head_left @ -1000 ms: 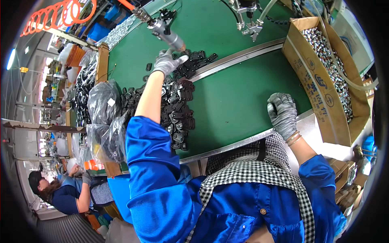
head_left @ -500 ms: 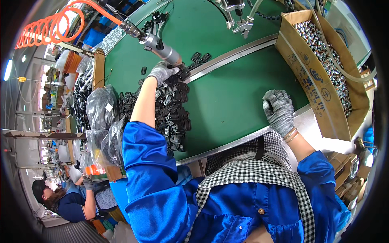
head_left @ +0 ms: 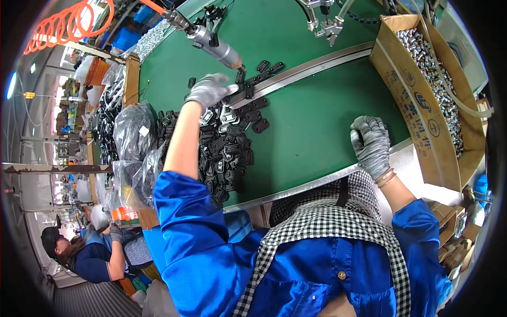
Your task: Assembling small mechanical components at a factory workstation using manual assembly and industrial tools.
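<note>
My left hand [head_left: 211, 91], in a grey glove, hovers over the upper part of a heap of small black oblong parts [head_left: 222, 150]. Its fingers are stretched and apart, and I see nothing held in them. Just above it, an air screwdriver [head_left: 219, 50] hangs with its tip beside a few black parts [head_left: 259, 78] along a metal rail [head_left: 311, 68]. My right hand [head_left: 371, 145], also gloved, rests near the front edge of the green tabletop [head_left: 311, 119]. The fingers there are loosely bent, the thumb stands apart, and nothing shows in the hand.
On the right stands a cardboard box [head_left: 417, 116] full of small shiny metal pieces [head_left: 435, 79]. A metal fixture [head_left: 330, 29] is at the top. Clear plastic bags [head_left: 134, 132] lie left of the heap. An orange coiled hose [head_left: 79, 24] and a co-worker [head_left: 92, 253] are at the left.
My left hand has come away from the screwdriver's tip and its fingers have spread. Some black parts have shifted right onto the bare green surface. My right hand keeps its place.
</note>
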Motion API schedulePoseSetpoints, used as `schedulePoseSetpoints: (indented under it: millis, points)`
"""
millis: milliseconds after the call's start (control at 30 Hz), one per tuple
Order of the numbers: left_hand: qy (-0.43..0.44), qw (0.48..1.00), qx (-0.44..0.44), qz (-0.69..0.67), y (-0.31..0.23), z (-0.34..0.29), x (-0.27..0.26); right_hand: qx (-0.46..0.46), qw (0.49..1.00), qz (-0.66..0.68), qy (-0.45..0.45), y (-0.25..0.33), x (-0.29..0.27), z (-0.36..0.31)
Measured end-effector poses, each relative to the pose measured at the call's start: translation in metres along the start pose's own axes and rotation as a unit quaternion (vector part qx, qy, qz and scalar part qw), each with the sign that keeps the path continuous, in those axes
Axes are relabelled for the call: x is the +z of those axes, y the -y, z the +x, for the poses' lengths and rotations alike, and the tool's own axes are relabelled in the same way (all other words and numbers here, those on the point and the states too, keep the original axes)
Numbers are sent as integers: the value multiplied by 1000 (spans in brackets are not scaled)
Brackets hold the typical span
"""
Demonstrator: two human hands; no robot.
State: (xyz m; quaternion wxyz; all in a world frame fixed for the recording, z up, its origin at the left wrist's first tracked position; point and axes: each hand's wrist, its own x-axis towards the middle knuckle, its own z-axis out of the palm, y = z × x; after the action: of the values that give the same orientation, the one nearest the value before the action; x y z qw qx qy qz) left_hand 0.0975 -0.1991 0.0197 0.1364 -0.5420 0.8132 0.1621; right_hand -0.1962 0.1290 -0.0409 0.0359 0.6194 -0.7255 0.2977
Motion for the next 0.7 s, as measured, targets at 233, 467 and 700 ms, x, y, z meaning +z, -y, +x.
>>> schedulePoseSetpoints:
  millis: [233, 467, 700]
  points:
    - [-139, 985, 65, -84, -52, 56, 46, -17, 1000, -9, 15, -1, 3, 4]
    - [-98, 983, 43, -146, -16, 47, 48, -40, 978, 54, 196, 91, 51, 154]
    - [-26, 976, 59, -207, -14, 50, 58, 19, 954, -2, 300, 75, 140, 229]
